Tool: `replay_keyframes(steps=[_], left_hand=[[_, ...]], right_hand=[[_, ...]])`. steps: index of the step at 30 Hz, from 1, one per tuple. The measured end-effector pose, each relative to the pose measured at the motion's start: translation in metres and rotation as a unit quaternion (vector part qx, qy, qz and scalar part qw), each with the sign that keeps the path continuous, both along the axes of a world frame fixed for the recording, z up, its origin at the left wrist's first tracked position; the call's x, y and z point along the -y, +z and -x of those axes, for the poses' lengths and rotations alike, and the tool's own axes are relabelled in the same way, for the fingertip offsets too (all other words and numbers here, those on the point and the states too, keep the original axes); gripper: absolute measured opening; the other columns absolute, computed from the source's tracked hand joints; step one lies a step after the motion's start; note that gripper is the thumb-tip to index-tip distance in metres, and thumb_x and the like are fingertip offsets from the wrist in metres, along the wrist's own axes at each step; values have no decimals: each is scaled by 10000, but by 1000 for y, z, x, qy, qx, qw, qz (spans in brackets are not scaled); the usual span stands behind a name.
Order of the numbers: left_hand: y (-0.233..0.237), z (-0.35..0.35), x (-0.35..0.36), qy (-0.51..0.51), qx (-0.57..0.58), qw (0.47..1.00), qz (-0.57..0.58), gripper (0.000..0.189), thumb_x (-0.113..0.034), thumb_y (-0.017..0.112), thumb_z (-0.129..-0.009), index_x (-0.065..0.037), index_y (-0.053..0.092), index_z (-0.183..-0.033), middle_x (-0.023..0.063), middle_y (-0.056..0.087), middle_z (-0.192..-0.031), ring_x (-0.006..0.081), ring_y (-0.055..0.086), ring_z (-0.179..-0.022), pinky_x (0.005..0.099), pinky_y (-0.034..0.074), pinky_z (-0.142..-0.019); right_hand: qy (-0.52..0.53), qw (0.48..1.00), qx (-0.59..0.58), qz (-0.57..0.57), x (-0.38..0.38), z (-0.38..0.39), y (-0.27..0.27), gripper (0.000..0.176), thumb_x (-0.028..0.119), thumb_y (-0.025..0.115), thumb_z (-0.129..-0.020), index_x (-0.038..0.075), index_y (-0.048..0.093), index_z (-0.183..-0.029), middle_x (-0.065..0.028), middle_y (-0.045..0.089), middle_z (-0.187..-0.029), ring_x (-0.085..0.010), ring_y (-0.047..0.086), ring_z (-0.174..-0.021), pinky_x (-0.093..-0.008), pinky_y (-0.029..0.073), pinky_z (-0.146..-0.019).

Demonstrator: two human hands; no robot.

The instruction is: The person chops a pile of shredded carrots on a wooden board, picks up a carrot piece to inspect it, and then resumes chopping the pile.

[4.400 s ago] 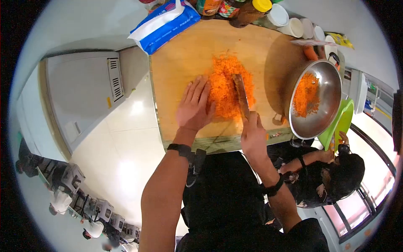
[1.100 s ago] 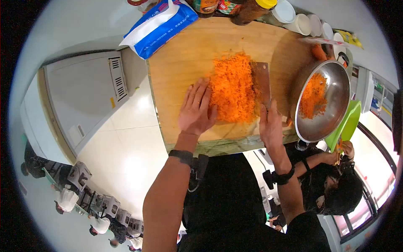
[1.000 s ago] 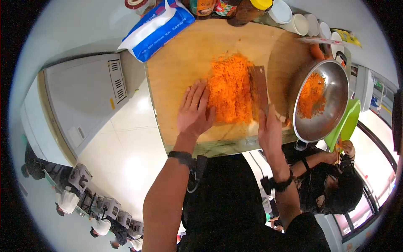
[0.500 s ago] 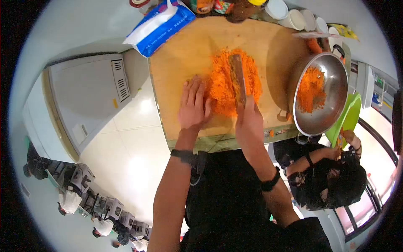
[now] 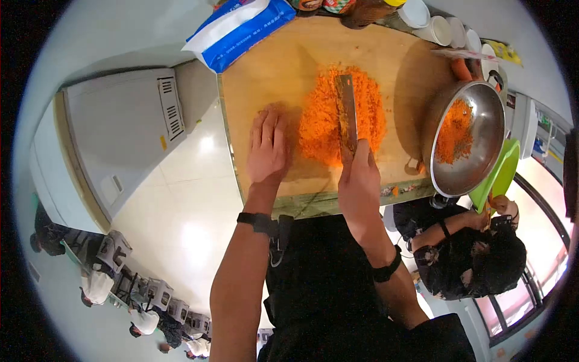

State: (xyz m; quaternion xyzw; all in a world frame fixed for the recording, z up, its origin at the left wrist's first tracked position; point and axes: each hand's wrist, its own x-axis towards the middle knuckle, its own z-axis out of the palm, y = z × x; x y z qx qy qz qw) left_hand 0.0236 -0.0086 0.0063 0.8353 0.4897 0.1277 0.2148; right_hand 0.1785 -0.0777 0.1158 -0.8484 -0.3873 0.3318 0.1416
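Note:
A heap of finely chopped orange bits [image 5: 313, 123] lies on the wooden board [image 5: 259, 78]. My right hand [image 5: 360, 175] is wrapped round the handle of a cleaver [image 5: 348, 111], whose blade points away from me over the heap, with orange bits stuck to it. Left of the heap, my left hand [image 5: 267, 151] rests on the board with its fingers stretched out, holding nothing. On the right stands a metal bowl [image 5: 482, 145] with more orange bits [image 5: 455, 133] inside.
A blue and white packet [image 5: 241, 36] lies at the board's back left corner. Jars [image 5: 368, 12] and white tubs [image 5: 437, 30] line the back. At the right, another person [image 5: 470, 259] works beside a green basin [image 5: 497, 175]. A white appliance [image 5: 120, 127] stands left.
My left hand has moved left, away from the heap. The cleaver, in my right hand, shows more of its blade face. The view has shifted slightly.

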Motion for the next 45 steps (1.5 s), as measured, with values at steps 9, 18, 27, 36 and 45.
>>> replay_keyframes(steps=[9,18,27,36,45], left_hand=[[-4,3,-1,-11,-2,998,-65,382,-57,643,-813,-6,580,-1186,173,502,-1239,357,465,-1266,587,315,-1172],[-3,5,2,-5,-5,1000,-11,330,2,587,-832,21,528,-1156,197,467,-1349,453,377,-1353,555,297,-1190],[-6,6,5,0,-5,1000,-6,380,-16,610,-832,23,490,-1190,188,444,-1371,491,331,-1388,561,320,-1169],[-5,6,4,21,11,1000,5,365,-2,548,-890,-6,505,-1252,181,460,-1374,497,332,-1387,522,353,-1154],[-8,5,4,11,-2,1000,-24,228,-22,561,-903,32,493,-1113,208,456,-1363,496,350,-1375,551,373,-1129]], right_hand=[[-7,999,11,-40,-2,7,-15,136,41,486,-1003,-10,401,-1096,-332,547,-974,-585,513,-885,-594,389,-683],[-20,996,29,-83,-17,25,-33,153,23,497,-992,-23,427,-1119,-345,556,-922,-592,516,-870,-582,408,-692],[-2,1000,25,-8,-5,22,-4,144,33,499,-997,-33,413,-1091,-349,540,-993,-579,534,-882,-576,418,-682],[9,999,-8,-45,-15,20,-17,135,36,492,-990,-12,416,-1092,-317,534,-990,-577,532,-869,-589,411,-668],[33,999,-4,1,-11,31,-27,133,32,478,-983,5,414,-1096,-330,523,-1034,-576,539,-875,-617,424,-670]])
